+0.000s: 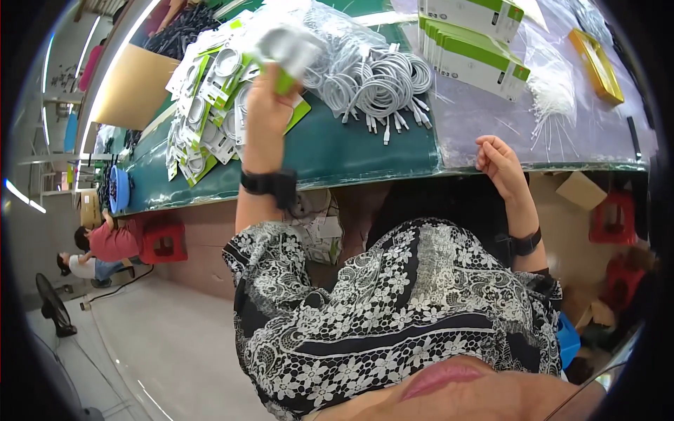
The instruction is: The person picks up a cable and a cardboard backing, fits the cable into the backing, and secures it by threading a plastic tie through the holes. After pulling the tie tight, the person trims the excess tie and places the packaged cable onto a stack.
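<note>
My left hand point(268, 109) is raised over the left part of the table, gripping a white and green card pack with a coiled cable point(286, 50), blurred by motion. Below and beside it spreads a heap of similar carded cables point(205, 112). To the right of that hand lie loose coils of white cable point(385, 83), their plugs toward me, partly beside a clear plastic bag point(333, 35). Near the table's front edge, my right hand point(500, 163) has its fingers curled in, and nothing shows between them.
Upright white and green boxes point(470, 59) stand at the back right. Beyond them are a bundle of white zip ties point(551, 102) and a yellow tray point(597, 67). A cardboard box point(133, 88) holds black cables at the left. Two other people sit at far left, near a red stool point(163, 242).
</note>
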